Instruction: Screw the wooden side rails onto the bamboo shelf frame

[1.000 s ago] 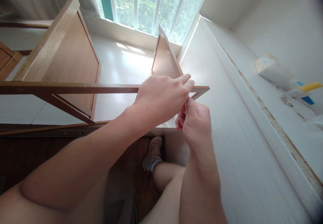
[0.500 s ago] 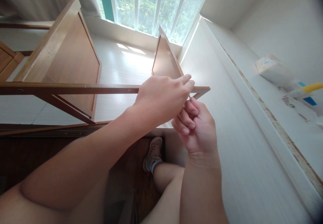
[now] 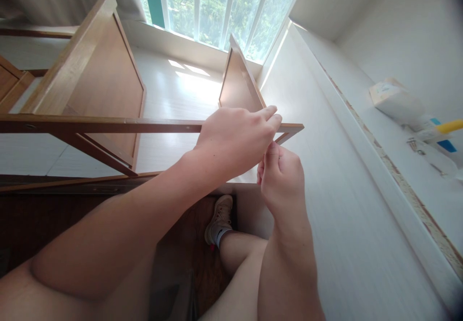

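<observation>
Brown wood forms the long rail [image 3: 108, 126] that runs level across the view from the left edge to its free end at the right, where it stops short of the white wall [image 3: 336, 176]. The left hand [image 3: 233, 140] lies over this rail near that free end, with the fingers bent across the top edge and closed on it; the thumb is hidden behind the hand. The right hand [image 3: 282, 178] sits just below, its fingers bunched and its thumb pointing up at the underside of the rail, right under the left fingertips. Whether it pinches some small thing there I cannot tell, as the spot is covered by both hands. A large wooden panel [image 3: 104, 84] stands tilted behind the rail at the left, joined to it by a slanted brace. A smaller panel [image 3: 237, 84] rises behind the left hand, near the rail's end. The pale floor [image 3: 170, 94] shows sunlit patches below the window [image 3: 217, 2]. A shoe [image 3: 219, 219] rests on dark flooring between the forearms. On the ledge [image 3: 361, 113] at the right lie a pale packet [image 3: 392, 100] and, well apart from the hands, a yellow thing [image 3: 450, 126] among small blurred items.
</observation>
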Tool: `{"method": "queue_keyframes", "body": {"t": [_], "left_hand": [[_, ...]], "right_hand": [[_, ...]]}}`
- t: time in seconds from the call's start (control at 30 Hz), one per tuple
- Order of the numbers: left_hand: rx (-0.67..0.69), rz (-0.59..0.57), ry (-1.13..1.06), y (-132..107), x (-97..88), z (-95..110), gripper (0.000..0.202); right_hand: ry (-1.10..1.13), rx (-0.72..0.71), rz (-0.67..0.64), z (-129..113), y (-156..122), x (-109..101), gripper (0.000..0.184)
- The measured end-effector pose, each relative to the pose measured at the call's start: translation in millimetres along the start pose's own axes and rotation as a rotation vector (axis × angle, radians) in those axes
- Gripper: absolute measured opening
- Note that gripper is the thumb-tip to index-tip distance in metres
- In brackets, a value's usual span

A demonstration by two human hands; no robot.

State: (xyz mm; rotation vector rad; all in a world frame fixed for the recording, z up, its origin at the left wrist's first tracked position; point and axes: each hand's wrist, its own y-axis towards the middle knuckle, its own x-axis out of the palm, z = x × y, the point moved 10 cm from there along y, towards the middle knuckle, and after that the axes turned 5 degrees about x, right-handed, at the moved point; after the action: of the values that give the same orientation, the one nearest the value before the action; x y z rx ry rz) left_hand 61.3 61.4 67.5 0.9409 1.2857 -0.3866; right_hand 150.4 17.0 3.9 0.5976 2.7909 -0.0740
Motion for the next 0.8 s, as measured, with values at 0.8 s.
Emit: {"method": "queue_keyframes", "body": {"t": [0.8], "left_hand": [[0.002,0.001,-0.016,1,-1.6,1,0.04]], "right_hand": [[0.805,0.318,-0.233,14,-3,40,0.042]]}}
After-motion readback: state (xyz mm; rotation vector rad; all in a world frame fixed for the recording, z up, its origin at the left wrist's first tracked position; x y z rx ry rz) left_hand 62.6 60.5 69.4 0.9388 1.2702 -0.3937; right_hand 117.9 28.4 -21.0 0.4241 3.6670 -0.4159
